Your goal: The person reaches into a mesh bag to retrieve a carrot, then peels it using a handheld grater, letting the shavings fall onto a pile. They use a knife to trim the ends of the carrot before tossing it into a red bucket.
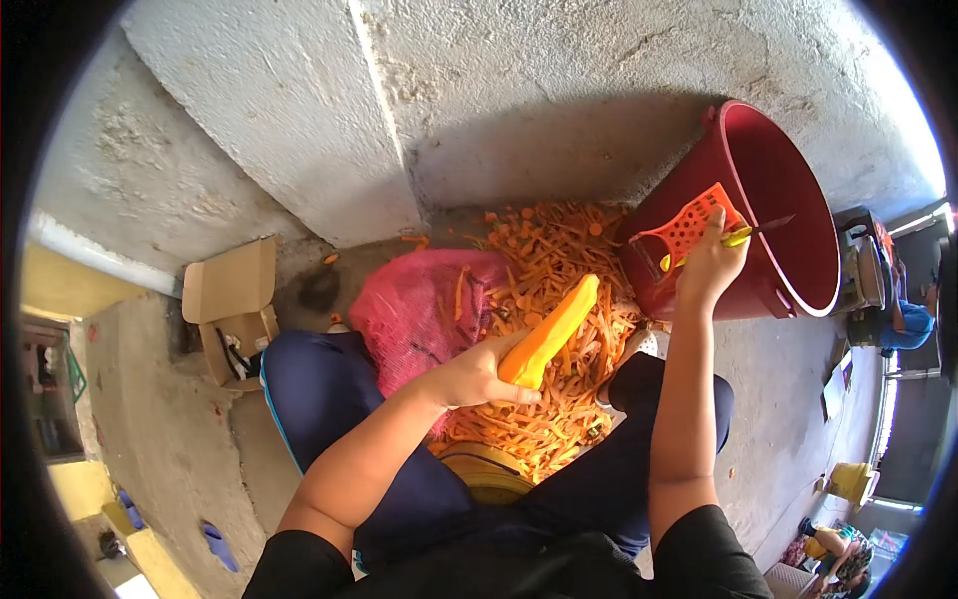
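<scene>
Two hands busy, I note: left hand [477, 377] grips peeled carrot [550, 331] (over peel pile [559, 399]); right hand [711, 268] clasps yellow-handled knife [743, 234] by red bucket [788, 200], far right.

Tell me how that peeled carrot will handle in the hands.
The peeled carrot probably stays stiff: it juts straight from the left hand. Its bare surface may be slick. Being long and rounded, it would likely roll if laid down.

Black short sleeves [714, 544], navy trousers [329, 389]

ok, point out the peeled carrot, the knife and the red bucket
peeled carrot [555, 327], head view, middle of its bare length
knife [766, 227], head view, on the blade
red bucket [788, 210], head view, inner wall
</scene>
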A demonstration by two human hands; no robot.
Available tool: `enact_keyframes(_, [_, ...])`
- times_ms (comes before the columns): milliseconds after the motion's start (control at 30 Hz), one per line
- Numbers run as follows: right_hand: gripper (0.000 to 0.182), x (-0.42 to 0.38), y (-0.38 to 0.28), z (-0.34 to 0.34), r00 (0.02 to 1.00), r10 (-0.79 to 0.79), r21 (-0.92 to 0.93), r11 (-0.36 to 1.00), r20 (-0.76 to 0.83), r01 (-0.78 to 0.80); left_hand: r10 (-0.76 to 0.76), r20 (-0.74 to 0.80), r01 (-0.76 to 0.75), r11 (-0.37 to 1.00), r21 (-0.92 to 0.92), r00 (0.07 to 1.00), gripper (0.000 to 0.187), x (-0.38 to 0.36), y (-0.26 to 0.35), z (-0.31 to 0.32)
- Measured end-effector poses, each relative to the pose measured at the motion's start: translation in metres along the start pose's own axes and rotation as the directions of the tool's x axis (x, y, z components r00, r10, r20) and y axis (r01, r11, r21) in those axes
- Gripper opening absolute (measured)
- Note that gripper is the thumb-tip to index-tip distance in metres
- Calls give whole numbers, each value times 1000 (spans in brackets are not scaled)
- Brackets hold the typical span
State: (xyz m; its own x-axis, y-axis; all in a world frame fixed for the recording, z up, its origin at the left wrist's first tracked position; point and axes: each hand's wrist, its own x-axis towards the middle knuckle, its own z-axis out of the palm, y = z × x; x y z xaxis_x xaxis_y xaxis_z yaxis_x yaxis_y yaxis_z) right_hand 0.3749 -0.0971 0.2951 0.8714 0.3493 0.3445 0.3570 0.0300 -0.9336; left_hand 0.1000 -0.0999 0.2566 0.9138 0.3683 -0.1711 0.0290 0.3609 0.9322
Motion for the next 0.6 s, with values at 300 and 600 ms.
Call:
enact_keyframes(300, [21, -43, -30, -11, 777, 44, -171, 982, 628, 83, -211, -232, 161, 964, -213, 950, 52, 6, -5, -19])
enact_keyframes(600, [20, -70, -26, -17, 358, 147, -261, 919, 922, 297, 113, -477, 344, 554, 758, 871, 33, 5, 31, -23])
